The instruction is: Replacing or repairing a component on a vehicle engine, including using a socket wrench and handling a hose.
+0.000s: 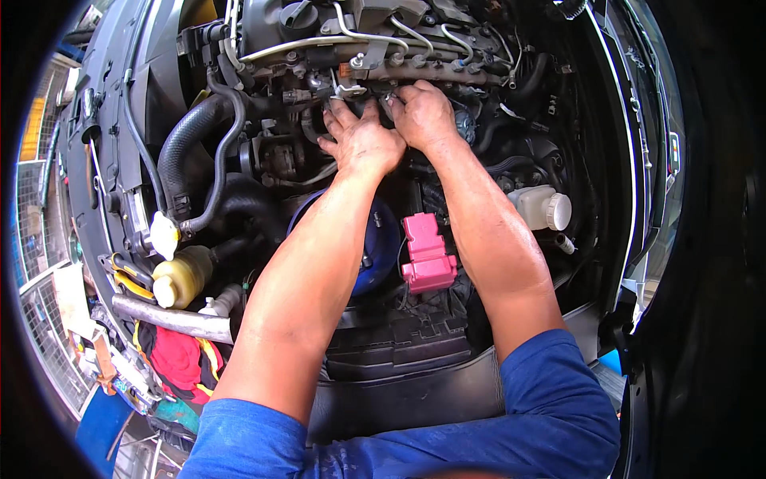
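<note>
Reaching in among the parts of the engine (375,48), both hands are close together just below the long metal rail (435,71). The left hand (365,145) has its fingers partly spread, with the tips near a small metal bracket (349,89); whether they grip something, I cannot tell. The right hand (427,118) has its fingers bent more tightly, and what they hold (if they hold anything) is hidden by the hand itself. The step in hand appears to be close manual work beneath this rail. In my judgement, the next move calls for careful feeling with the fingertips, since the space is narrow and the hands themselves cover the view.
</note>
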Demonstrator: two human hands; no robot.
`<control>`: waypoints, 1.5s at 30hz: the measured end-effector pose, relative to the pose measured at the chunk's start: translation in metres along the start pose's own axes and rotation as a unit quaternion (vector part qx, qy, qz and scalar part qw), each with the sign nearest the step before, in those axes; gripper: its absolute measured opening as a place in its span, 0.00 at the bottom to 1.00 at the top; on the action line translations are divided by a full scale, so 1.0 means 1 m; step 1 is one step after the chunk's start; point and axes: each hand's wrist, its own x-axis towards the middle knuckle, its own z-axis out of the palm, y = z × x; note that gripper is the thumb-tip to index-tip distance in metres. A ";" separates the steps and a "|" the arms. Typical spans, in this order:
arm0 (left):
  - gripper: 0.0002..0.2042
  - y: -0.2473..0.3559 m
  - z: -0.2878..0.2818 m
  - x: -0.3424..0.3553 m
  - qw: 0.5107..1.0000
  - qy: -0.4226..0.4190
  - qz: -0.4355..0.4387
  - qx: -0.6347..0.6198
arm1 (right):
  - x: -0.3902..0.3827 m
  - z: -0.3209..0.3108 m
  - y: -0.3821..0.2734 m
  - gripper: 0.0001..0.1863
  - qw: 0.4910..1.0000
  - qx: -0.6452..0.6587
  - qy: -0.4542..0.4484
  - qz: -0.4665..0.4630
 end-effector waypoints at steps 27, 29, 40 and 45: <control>0.34 -0.006 0.006 0.005 0.999 -0.029 -0.007 0.011 | 0.003 -0.003 -0.002 0.11 0.999 -0.032 -0.024 -0.020; 0.34 -0.006 0.006 0.007 1.000 -0.022 -0.004 0.008 | 0.003 -0.005 -0.005 0.12 0.999 -0.042 -0.030 -0.016; 0.31 -0.004 0.001 0.003 0.999 -0.019 0.002 -0.035 | 0.007 -0.016 -0.017 0.17 0.987 -0.096 -0.119 0.040; 0.32 -0.004 -0.004 0.002 0.998 -0.038 -0.004 -0.046 | 0.001 -0.012 -0.011 0.17 0.995 -0.076 -0.066 0.008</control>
